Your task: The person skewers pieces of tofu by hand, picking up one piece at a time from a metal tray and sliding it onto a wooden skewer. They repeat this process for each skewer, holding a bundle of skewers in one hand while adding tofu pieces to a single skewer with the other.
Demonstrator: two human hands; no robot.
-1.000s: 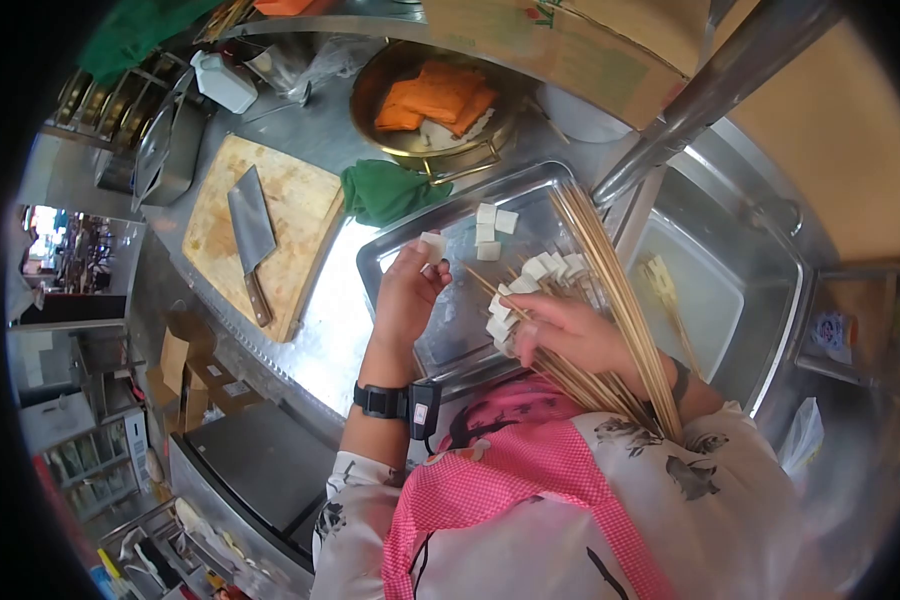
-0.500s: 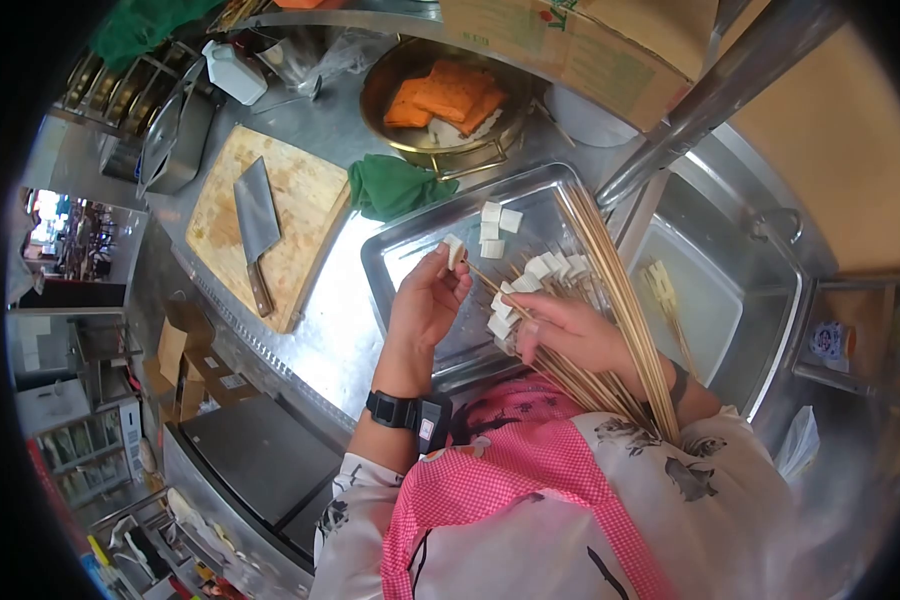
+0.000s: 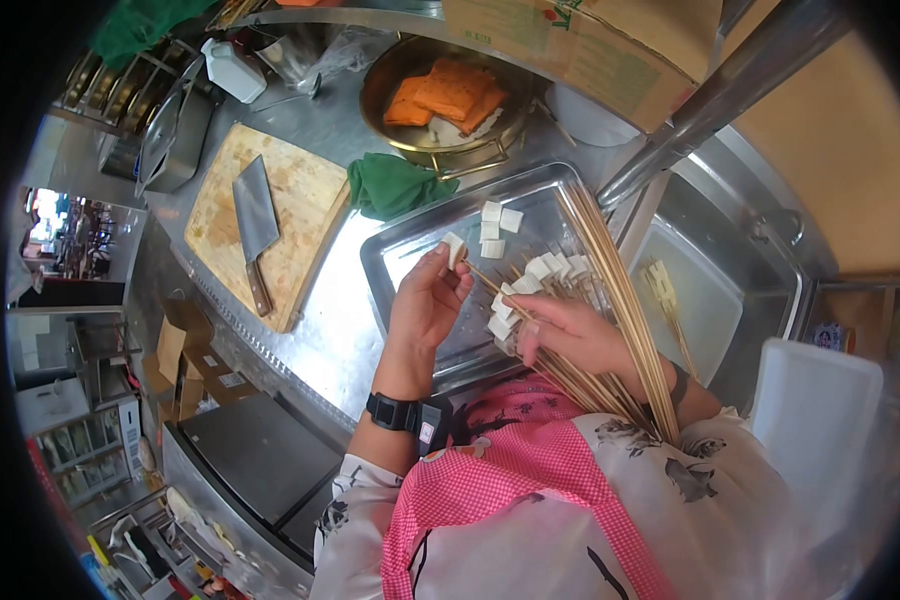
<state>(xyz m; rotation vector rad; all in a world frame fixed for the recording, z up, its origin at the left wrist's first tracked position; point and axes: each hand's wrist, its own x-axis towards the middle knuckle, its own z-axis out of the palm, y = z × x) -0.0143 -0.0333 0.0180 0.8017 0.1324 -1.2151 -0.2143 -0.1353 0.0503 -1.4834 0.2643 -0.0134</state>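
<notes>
Between thumb and fingers, my left hand (image 3: 428, 297) pinches a white cube (image 3: 454, 248) that looks like tofu, over the metal tray (image 3: 372, 262). My right hand (image 3: 576, 330) grips a thin bamboo skewer (image 3: 483, 279), its tip right at the cube. Under and beside my right hand lie skewers with white cubes (image 3: 542, 268) on their ends. Several loose white cubes (image 3: 491, 230) sit farther back in the tray. A long bundle of bare skewers (image 3: 620, 300) runs across the tray's right side toward my apron.
Left of the tray, a cleaver (image 3: 256, 212) lies on a wooden board (image 3: 300, 190). A green cloth (image 3: 395, 186) touches the tray's back edge. Behind stands a brass pan (image 3: 375, 95) with orange slabs (image 3: 448, 90). At right are a sink (image 3: 715, 335) and a pale plastic tub (image 3: 815, 420).
The pale plastic tub has come into view at the right, beside my right arm. My hands, the cube and the skewer hold nearly the same position.
</notes>
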